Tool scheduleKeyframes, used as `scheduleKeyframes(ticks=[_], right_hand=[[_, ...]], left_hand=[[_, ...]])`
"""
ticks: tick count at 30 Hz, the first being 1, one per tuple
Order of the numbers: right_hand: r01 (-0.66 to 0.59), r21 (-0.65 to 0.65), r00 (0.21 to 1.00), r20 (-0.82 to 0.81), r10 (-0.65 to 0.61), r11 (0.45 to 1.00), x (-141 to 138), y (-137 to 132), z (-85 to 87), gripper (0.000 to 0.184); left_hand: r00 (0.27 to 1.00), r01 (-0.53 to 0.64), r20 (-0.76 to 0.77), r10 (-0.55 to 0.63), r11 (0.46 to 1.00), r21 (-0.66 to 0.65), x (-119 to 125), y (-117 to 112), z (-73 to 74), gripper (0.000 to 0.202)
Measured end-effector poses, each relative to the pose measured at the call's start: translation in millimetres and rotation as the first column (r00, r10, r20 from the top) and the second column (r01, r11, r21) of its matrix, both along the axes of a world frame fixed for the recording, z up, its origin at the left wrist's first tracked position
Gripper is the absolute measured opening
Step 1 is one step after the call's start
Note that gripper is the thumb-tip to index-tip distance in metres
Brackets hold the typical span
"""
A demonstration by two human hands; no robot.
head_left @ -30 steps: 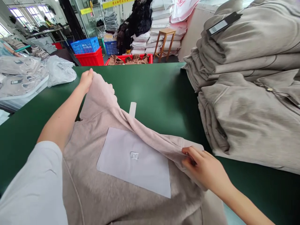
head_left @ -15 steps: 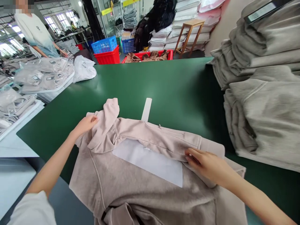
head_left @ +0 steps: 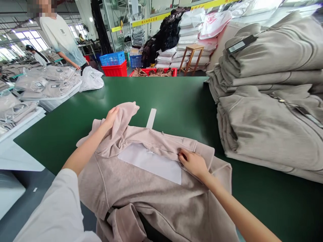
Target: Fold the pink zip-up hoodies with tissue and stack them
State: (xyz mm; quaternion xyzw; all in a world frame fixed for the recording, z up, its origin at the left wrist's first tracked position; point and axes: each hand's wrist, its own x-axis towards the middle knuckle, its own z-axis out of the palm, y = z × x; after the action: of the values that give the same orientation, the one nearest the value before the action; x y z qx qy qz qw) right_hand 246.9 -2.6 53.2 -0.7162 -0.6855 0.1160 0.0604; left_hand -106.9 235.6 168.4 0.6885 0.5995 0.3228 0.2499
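A pale beige-pink hoodie (head_left: pixel 141 198) lies spread on the green table (head_left: pixel 176 97) in front of me. A white sheet of paper (head_left: pixel 151 163) rests on it, partly covered by a folded-over sleeve (head_left: pixel 161 141). My left hand (head_left: pixel 111 117) pinches the bunched cuff end of that sleeve at the upper left. My right hand (head_left: pixel 193 163) presses its fingers on the fold's lower edge at the right, next to the paper. A white strip (head_left: pixel 151 118) lies on the table just beyond the garment.
A tall stack of folded grey-beige garments (head_left: pixel 270 101) with a black tag fills the table's right side. Bagged garments (head_left: pixel 47 84) lie on a white table at left, where a person (head_left: pixel 63 37) stands. Blue and red crates (head_left: pixel 113 64) and a wooden stool (head_left: pixel 191 57) stand beyond.
The sleeve, lifted high a second ago, now lies folded across the paper. My left hand came down and in with the cuff; my right hand slid left along the fold.
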Motion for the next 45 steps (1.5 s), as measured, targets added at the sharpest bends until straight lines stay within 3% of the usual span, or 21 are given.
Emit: scheduleKeyframes(ticks=[3, 5, 7, 9, 10, 12, 14, 16, 19, 21, 25, 29, 34, 45], right_hand=[[0.009, 0.022, 1.000, -0.018, -0.008, 1.000, 1, -1, -4.9, 0.028], [0.025, 0.023, 0.999, -0.022, -0.024, 0.999, 1, -1, -8.0, 0.029], [0.042, 0.026, 0.999, -0.014, -0.042, 0.999, 1, -1, -10.9, 0.031], [0.054, 0.039, 0.999, -0.003, -0.054, 0.998, 1, -2, -13.5, 0.032], [0.058, 0.049, 0.998, -0.001, -0.059, 0.997, 2, -2, -14.6, 0.032], [0.066, 0.069, 0.998, -0.003, -0.066, 0.995, 2, -3, -16.7, 0.031], [0.070, 0.089, 0.998, -0.005, -0.070, 0.994, 2, -3, -18.6, 0.031], [0.072, 0.112, 0.997, -0.004, -0.072, 0.991, 2, -4, -20.5, 0.031], [0.083, 0.143, 0.997, -0.006, -0.083, 0.986, 3, -5, -23.8, 0.031], [0.085, 0.156, 0.996, -0.012, -0.084, 0.984, 3, -5, -26.4, 0.032], [0.080, 0.194, 0.997, -0.025, -0.076, 0.978, 4, -6, -31.8, 0.033], [0.075, 0.250, 0.997, -0.044, -0.066, 0.965, 5, -6, -35.9, 0.032], [0.082, 0.275, 0.995, -0.079, -0.062, 0.958, 6, -6, -37.2, 0.031], [0.100, 0.258, 0.990, -0.123, -0.070, 0.961, 3, -8, -29.8, 0.031]], left_hand=[[0.976, 0.218, 0.000, -0.218, 0.976, -0.002, -13, -48, 28.7, 0.037], [0.901, 0.388, -0.174, -0.397, 0.918, -0.084, -15, -99, 30.2, 0.035], [0.771, 0.535, -0.274, -0.575, 0.818, -0.213, -12, -156, 14.8, 0.040], [0.677, 0.601, -0.312, -0.667, 0.745, -0.291, -8, -206, -9.5, 0.037], [0.658, 0.614, -0.320, -0.681, 0.732, -0.295, -7, -224, -21.5, 0.034], [0.690, 0.598, -0.348, -0.634, 0.771, -0.220, -12, -241, -38.8, 0.027], [0.773, 0.516, -0.394, -0.497, 0.854, -0.064, -23, -235, -44.6, 0.028], [0.853, 0.385, -0.420, -0.311, 0.917, 0.102, -38, -213, -41.4, 0.025], [0.893, 0.244, -0.429, -0.135, 0.947, 0.211, -55, -177, -34.4, 0.018], [0.865, 0.277, -0.476, -0.159, 0.942, 0.190, -57, -162, -35.0, 0.020], [0.756, 0.447, -0.593, -0.276, 0.880, 0.160, -40, -154, -48.1, 0.029], [0.634, 0.583, -0.706, -0.316, 0.795, 0.168, -25, -148, -60.5, 0.023], [0.456, 0.694, -0.837, -0.302, 0.710, 0.122, -24, -133, -65.7, 0.015], [0.322, 0.797, -0.894, -0.312, 0.598, 0.079, -16, -113, -61.4, 0.012]])
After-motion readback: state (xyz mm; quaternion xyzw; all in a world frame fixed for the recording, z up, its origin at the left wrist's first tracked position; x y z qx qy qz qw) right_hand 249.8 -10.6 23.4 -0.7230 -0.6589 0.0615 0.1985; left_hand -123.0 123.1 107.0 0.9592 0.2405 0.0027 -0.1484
